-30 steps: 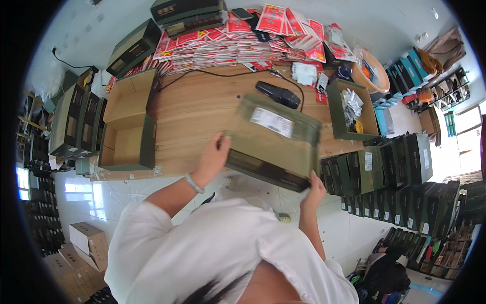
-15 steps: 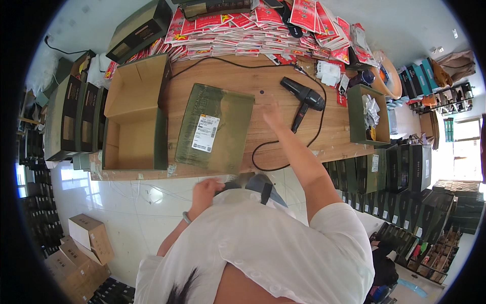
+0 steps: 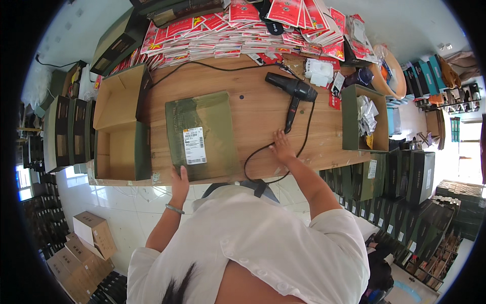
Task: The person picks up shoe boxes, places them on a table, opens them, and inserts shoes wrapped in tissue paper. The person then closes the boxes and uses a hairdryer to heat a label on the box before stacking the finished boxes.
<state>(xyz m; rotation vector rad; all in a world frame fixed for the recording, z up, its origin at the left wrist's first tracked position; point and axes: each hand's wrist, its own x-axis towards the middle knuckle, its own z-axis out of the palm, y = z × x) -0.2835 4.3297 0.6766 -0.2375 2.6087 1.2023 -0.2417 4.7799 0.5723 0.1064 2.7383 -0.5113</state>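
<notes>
Both hands (image 3: 179, 183) (image 3: 282, 147) forward, flat (fingers spread).

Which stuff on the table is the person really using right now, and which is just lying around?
In use:
- green wrapped parcel, left hand on its near edge
- black hair dryer and its cord, right hand flat on the table beside it

Lying about:
- open cardboard box
- red packets
- green box of paper

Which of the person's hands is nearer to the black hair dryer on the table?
Right. The right hand lies flat on the table just below the hair dryer handle; the left hand is farther off, at the green parcel.
</notes>
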